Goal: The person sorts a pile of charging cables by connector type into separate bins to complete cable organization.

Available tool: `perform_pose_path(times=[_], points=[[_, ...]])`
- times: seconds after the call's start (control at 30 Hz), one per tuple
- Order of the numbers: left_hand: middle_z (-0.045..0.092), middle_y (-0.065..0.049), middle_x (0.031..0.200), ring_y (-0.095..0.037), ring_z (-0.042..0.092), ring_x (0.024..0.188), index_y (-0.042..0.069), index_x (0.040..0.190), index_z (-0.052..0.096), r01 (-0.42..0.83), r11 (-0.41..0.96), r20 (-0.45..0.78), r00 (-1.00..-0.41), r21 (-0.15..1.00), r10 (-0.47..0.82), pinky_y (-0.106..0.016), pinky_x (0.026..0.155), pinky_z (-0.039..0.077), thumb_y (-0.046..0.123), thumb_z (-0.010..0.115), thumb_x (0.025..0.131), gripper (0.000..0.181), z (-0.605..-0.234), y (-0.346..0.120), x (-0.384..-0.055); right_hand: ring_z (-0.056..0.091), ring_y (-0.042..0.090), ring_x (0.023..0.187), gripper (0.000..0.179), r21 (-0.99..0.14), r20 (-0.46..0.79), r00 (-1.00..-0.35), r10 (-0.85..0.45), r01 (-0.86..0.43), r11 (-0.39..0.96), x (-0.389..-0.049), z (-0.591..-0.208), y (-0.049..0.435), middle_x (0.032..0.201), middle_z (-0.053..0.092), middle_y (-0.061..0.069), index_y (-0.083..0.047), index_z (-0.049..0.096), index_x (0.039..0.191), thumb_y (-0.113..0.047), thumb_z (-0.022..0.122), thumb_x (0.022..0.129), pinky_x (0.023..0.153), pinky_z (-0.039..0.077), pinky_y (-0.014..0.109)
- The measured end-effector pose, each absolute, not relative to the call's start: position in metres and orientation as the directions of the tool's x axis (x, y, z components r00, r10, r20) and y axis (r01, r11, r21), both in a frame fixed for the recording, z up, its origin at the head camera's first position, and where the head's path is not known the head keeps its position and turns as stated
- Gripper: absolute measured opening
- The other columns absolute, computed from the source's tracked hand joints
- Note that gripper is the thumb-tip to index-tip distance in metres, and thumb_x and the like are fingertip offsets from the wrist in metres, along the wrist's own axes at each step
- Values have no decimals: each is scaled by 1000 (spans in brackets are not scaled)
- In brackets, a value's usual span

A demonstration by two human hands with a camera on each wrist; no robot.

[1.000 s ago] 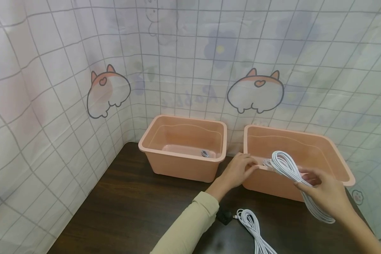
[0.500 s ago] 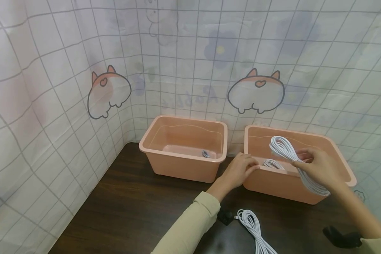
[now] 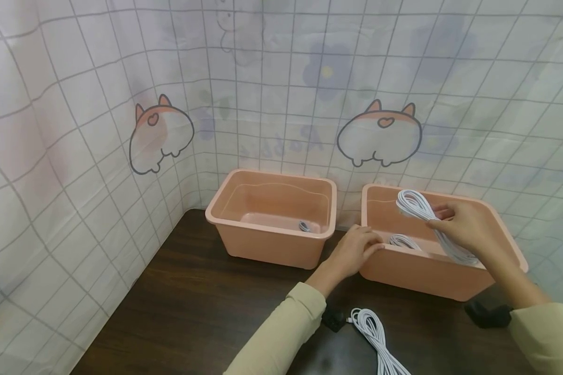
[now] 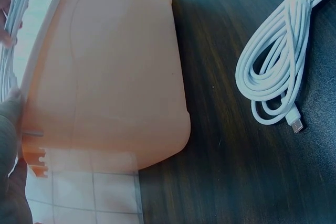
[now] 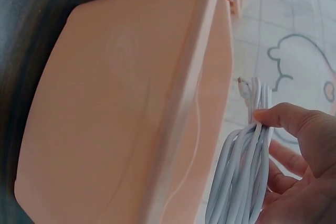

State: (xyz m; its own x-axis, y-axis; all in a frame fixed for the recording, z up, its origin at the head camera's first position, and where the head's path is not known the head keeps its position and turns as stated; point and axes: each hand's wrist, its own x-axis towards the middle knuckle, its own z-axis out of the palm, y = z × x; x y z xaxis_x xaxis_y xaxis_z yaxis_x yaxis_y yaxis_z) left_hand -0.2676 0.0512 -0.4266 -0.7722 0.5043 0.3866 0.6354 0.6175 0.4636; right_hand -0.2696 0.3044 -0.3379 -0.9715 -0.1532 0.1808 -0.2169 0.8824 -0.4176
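Observation:
A coiled white cable (image 3: pixel 415 204) is pinched between the thumb and fingers of my right hand (image 3: pixel 464 226), held over the right pink bin (image 3: pixel 506 247). In the right wrist view the cable's bundle (image 5: pixel 239 177) hangs beside the bin's rim, with a small plug (image 5: pixel 244 88) at its upper end. My left hand (image 3: pixel 354 250) grips the near left corner of that bin's rim. Inside the bin lies another coiled white cable (image 3: pixel 404 242), partly hidden by the front wall. A further white cable bundle (image 3: pixel 377 338) lies on the table, its metal connector (image 4: pixel 296 124) plain in the left wrist view.
The left pink bin (image 3: pixel 262 245) holds a small grey coiled item (image 3: pixel 304 226). Both bins stand on a dark wooden table (image 3: pixel 183 302) against a checked cloth backdrop (image 3: pixel 262 104). Black wrist gear (image 3: pixel 333 319) shows by the left forearm.
My right hand has moved up and away from me with the cable, from the bin's front edge to over its inside. The left hand has stayed on the rim.

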Motion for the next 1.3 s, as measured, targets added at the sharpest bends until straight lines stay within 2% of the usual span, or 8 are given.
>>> perform_pose_path(times=[0.1, 0.23, 0.37, 0.53, 0.7, 0.93, 1.1, 1.3], points=[[78, 0, 117, -18, 62, 118, 13, 118, 80, 633, 623, 385, -774, 459, 502, -22, 103, 48, 28, 67, 104, 24, -427, 51, -268, 69, 51, 102, 54, -433, 141, -980, -143, -191, 881, -276, -335, 305, 123, 67, 38, 17, 60, 133, -25, 72, 101, 72, 60, 43], [78, 1, 116, -18, 62, 116, 13, 117, 80, 635, 625, 387, -773, 454, 504, -21, 101, 49, 28, 67, 104, 23, -426, 51, -269, 68, 52, 102, 55, -499, 77, -988, -135, -155, 852, -283, -331, 304, 129, 60, 44, 19, 54, 137, -22, 67, 104, 69, 58, 39], [78, 0, 115, -18, 63, 115, 13, 116, 80, 642, 622, 392, -767, 449, 508, -21, 101, 49, 27, 67, 104, 23, -426, 51, -270, 68, 51, 101, 55, -504, 50, -992, -115, -125, 855, -289, -326, 302, 129, 60, 44, 19, 53, 138, -24, 65, 104, 66, 53, 32], [78, 0, 113, -18, 63, 112, 12, 116, 80, 649, 614, 400, -761, 450, 511, -20, 98, 49, 27, 67, 104, 23, -426, 50, -271, 65, 56, 108, 56, -500, 53, -992, -111, -122, 858, -293, -322, 304, 129, 60, 44, 19, 53, 137, -24, 66, 104, 77, 57, 46], [77, 0, 109, -16, 61, 102, 12, 115, 80, 653, 606, 402, -758, 455, 514, -18, 88, 48, 27, 67, 104, 22, -425, 50, -270, 61, 58, 114, 55, -501, 49, -994, -93, -105, 859, -295, -321, 307, 130, 59, 44, 19, 53, 137, -23, 66, 103, 90, 53, 61], [78, 0, 112, -17, 63, 109, 11, 115, 80, 647, 607, 398, -763, 462, 510, -20, 95, 49, 27, 68, 104, 23, -424, 50, -269, 58, 60, 119, 57, -485, 44, -994, -99, -108, 868, -293, -324, 311, 134, 57, 43, 17, 51, 140, -27, 62, 106, 95, 49, 67], [78, 0, 113, -18, 63, 116, 11, 116, 80, 642, 609, 391, -767, 466, 509, -21, 101, 48, 27, 68, 104, 23, -425, 50, -269, 57, 58, 120, 57, -488, 98, -992, -82, -120, 865, -282, -331, 308, 136, 56, 41, 12, 49, 146, -33, 54, 110, 88, 53, 64], [78, 0, 113, -17, 62, 108, 12, 115, 80, 642, 607, 389, -766, 469, 511, -19, 94, 48, 25, 68, 104, 21, -425, 50, -269, 64, 55, 112, 51, -481, 236, -969, -72, -181, 858, -259, -341, 300, 127, 64, 38, 11, 58, 140, -26, 65, 106, 85, 56, 63]])
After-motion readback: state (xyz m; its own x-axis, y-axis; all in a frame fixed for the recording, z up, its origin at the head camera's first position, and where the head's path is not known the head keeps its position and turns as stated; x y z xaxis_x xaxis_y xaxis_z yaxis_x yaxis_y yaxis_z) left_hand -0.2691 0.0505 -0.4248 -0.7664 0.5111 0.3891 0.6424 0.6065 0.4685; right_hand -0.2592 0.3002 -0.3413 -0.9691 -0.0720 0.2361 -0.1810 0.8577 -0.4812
